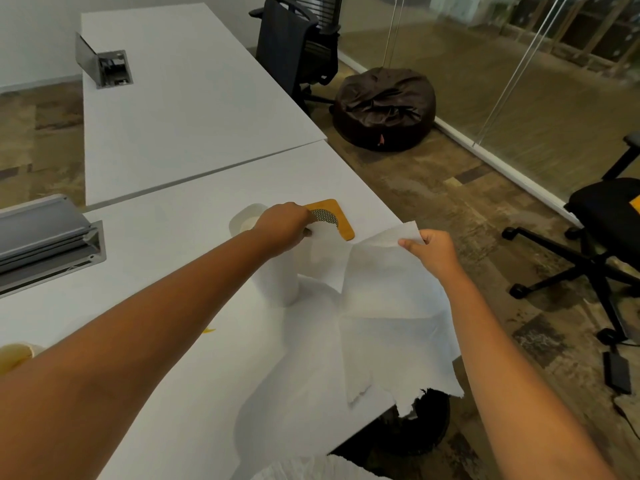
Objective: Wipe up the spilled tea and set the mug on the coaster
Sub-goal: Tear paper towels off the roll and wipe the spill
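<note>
A white paper towel roll (280, 275) stands upright on the white table (173, 237). My left hand (285, 225) grips the roll near its top. My right hand (431, 251) pinches the corner of a long unrolled paper towel sheet (384, 306), which drapes over the table's right edge with a torn lower end. A yellow wooden coaster (337, 216) with a dark patterned centre lies just beyond my left hand. At the left edge, a mug (14, 355) with yellowish tea shows partly behind my left forearm. A small yellow tea spill (209, 330) lies on the table beside that arm.
An open metal cable tray (45, 237) sits at the table's left. A second white table (194, 98) with another cable box (110, 67) lies beyond. Office chairs (602, 230) and a dark beanbag (384, 109) stand on the floor to the right, by a glass wall.
</note>
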`<state>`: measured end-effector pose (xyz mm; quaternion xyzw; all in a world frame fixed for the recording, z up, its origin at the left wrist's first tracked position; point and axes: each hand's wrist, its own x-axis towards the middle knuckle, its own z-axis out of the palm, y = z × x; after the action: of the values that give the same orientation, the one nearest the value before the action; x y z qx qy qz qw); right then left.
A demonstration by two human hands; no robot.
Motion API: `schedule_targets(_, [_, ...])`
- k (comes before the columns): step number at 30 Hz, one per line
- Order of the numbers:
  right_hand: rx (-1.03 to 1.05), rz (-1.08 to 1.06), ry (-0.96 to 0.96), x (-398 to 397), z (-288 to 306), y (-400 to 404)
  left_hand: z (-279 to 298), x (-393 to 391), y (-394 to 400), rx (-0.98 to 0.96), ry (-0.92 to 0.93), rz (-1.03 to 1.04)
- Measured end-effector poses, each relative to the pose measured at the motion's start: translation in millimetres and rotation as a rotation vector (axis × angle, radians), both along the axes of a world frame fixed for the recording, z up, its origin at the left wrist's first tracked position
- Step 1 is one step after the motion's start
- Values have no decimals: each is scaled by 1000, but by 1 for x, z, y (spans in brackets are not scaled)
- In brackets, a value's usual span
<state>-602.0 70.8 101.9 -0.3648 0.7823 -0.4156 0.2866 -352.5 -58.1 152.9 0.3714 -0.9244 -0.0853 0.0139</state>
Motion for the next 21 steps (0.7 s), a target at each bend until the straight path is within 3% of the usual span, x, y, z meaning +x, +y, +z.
schedule_targets(17, [70,-319,112,-23,-4,20,-1,7,1,41,-18,8])
schedule_targets(21, [43,-479,89,-29,4,25,-3,7,3,31,0,-14])
